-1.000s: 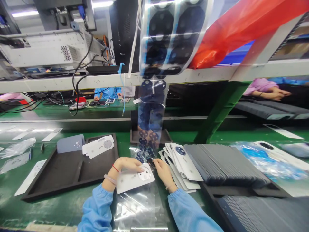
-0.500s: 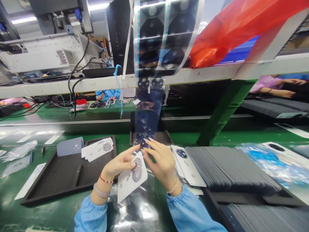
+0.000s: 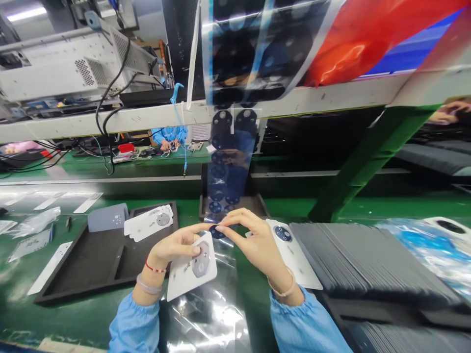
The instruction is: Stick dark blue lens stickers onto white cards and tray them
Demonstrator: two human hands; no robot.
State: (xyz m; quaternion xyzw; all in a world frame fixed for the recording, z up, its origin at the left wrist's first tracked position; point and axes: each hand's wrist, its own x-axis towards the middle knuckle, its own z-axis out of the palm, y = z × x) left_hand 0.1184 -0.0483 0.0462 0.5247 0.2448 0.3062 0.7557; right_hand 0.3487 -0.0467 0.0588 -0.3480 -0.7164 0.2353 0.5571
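My left hand (image 3: pixel 171 250) grips a white phone back panel (image 3: pixel 184 283) with a grey round camera area, thumb over that area. Its index finger stretches out to a dark round camera-lens sticker (image 3: pixel 218 233) on a clear film strip (image 3: pixel 224 255). The fingertips of my right hand (image 3: pixel 255 238) pinch at the edge of this sticker, touching or almost touching my left index fingertip. Above, the strip carries several more dark round stickers (image 3: pixel 215 207) and hangs down from the shelf. Right of my right hand lies a white panel (image 3: pixel 294 262) with a dark camera disc.
A black tray (image 3: pixel 81 274) on the left holds white panels (image 3: pixel 149 223) and a grey-blue panel (image 3: pixel 106 218). Several dark panels (image 3: pixel 360 255) stand in rows on the right. A white shelf beam (image 3: pixel 140 115) and green post (image 3: pixel 364 166) cross ahead. A co-worker's hands (image 3: pixel 169 145) show behind.
My right fingers have closed into a pinch at the dark sticker, which now shows between both hands. The white panel in my left hand has shifted slightly left and down. The view has shifted.
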